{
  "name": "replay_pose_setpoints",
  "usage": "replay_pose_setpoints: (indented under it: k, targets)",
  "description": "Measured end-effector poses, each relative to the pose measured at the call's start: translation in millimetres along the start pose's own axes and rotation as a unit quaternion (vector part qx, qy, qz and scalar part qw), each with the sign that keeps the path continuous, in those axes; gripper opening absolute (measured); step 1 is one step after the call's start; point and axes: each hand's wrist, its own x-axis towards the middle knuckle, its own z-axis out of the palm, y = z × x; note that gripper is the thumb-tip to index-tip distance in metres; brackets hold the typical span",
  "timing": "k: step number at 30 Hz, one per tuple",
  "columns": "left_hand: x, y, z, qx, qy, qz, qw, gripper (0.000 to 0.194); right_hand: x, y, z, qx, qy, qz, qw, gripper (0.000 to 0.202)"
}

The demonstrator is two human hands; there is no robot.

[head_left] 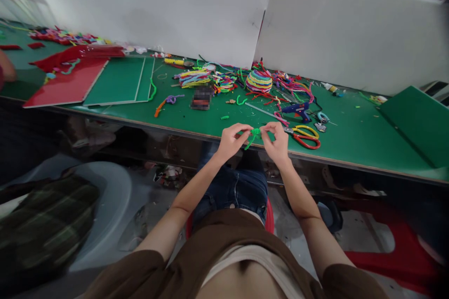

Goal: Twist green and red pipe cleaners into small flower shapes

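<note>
Between my two hands, just above the table's front edge, is a bright green pipe cleaner (256, 131), bunched into a small knot with a loose tail slanting down to the left. My left hand (233, 141) pinches its left side between thumb and fingertips. On the other side, my right hand (277, 144) pinches it the same way. Scissors (306, 137) with one yellow and one red handle lie right beside my right hand. Behind them rests a blue glue gun (297, 111). Short green pipe cleaner pieces (225, 117) lie on the table beyond my hands.
Bundles of coloured pipe cleaners (194, 77) and a striped ball (258, 81) stand along the back of the green table (354, 142). At left lie red and green boards (117, 81) and a purple-orange twisted piece (169, 103). White panels (333, 28) rise behind. Another person's arm (6, 69) shows far left.
</note>
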Motion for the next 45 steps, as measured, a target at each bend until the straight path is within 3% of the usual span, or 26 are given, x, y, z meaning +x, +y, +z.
replay_pose_setpoints:
  k: [4, 8, 16, 21, 24, 29, 35, 40, 45]
  targets:
    - [-3, 1, 7.7, -0.02, 0.029, 0.025, 0.999, 0.02, -1, 1, 5, -0.007, 0.034, 0.009, 0.999, 0.008]
    - [-5, -4, 10.0, -0.059, 0.044, -0.004, 0.997, 0.02, -1, 1, 7, -0.011, 0.033, 0.011, 0.999, 0.008]
    - [-4, -13, 5.8, -0.065, 0.022, -0.037, 0.997, 0.018, -4, -1, 9, -0.042, 0.031, 0.002, 0.999, 0.006]
    - [-4, -9, 2.3, 0.016, 0.061, -0.016, 0.998, 0.016, -1, -4, 1, -0.067, -0.078, -0.052, 0.993, 0.023]
    - [-4, -8, -0.6, 0.071, 0.07, -0.001, 0.995, 0.014, 4, -5, -3, -0.028, -0.149, -0.035, 0.988, 0.025]
    - [0, -13, -6.6, 0.167, 0.037, 0.053, 0.984, 0.013, 7, 0, 7, 0.009, -0.126, 0.035, 0.991, 0.023]
    - [4, -17, -13.3, 0.306, -0.014, 0.152, 0.94, 0.017, 6, 11, 20, 0.106, -0.11, 0.119, 0.981, 0.02]
    - [10, -15, -23.7, 0.321, -0.097, 0.171, 0.926, 0.017, 14, 13, 16, 0.207, -0.182, 0.174, 0.945, 0.022]
    - [15, -11, -37.1, 0.326, -0.101, 0.146, 0.928, 0.018, 19, 16, 13, 0.238, -0.153, 0.204, 0.937, 0.021]
